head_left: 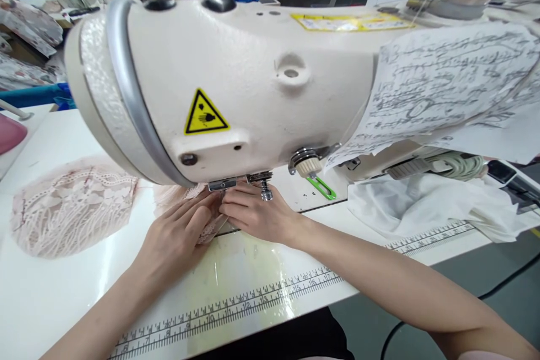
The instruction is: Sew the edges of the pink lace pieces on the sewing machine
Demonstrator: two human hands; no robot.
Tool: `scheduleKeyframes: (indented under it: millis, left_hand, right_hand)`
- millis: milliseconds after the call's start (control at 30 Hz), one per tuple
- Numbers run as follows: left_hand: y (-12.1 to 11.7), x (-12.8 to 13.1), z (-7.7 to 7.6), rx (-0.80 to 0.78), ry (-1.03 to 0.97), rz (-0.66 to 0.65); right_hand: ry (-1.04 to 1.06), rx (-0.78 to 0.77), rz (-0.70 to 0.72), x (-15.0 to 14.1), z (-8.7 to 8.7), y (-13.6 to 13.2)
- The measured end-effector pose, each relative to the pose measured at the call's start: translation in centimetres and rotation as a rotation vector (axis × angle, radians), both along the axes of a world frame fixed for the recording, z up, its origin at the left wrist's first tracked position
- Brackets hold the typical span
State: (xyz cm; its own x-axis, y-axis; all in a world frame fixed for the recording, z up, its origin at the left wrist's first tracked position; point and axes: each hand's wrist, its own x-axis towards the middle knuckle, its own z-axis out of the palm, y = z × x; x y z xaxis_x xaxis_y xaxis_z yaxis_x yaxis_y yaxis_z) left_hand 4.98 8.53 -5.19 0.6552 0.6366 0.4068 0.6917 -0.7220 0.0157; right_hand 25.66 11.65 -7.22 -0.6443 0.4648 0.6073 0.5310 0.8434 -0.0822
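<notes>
Under the head of a white sewing machine (253, 95), both hands work close together on a piece of pale pink lace fabric (207, 232). My left hand (177, 233) lies over the lace, its fingers bent and pressed onto it. My right hand (257, 214) sits beside it, its fingers curled at the lace's right side near the presser area. The machine head hides the needle and part of the fingertips. Another pink lace piece (73, 208), roughly oval, rests flat on the white table (236, 292) to the left.
A ruler strip (253, 306) runs along the table's front edge. Right of the hands lie a green thread snipper (323, 187) and white cloth (405, 202). Handwritten paper (447, 84) hangs on the machine arm. A pink object (10, 132) stands at the far left.
</notes>
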Motion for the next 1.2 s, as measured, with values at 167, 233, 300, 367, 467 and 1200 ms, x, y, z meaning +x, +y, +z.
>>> scheduleKeyframes:
  millis: [167, 233, 300, 367, 467, 1200]
  left_hand:
    - [0.2, -0.3, -0.1, -0.062, 0.025, -0.007]
    - [0.3, -0.4, -0.1, -0.081, 0.061, 0.000]
    - [0.4, -0.6, -0.2, -0.074, 0.085, -0.002]
    - [0.4, -0.7, -0.1, -0.060, 0.098, 0.001]
    - [0.5, -0.8, -0.2, -0.051, 0.100, 0.012]
    - [0.1, 0.0, -0.5, -0.011, 0.149, 0.089]
  right_hand:
    - [0.029, 0.032, 0.020, 0.1, 0.0, -0.2]
    - [0.019, 0.035, 0.007, 0.1, -0.3, -0.4]
    - [0.010, 0.029, 0.019, 0.1, -0.7, -0.4]
    - [0.004, 0.024, 0.049, 0.1, -0.9, -0.4]
    - [0.004, 0.023, 0.076, 0.0, -0.9, -0.3]
    - [-0.075, 0.078, -0.085, 0.6, 0.5, -0.6]
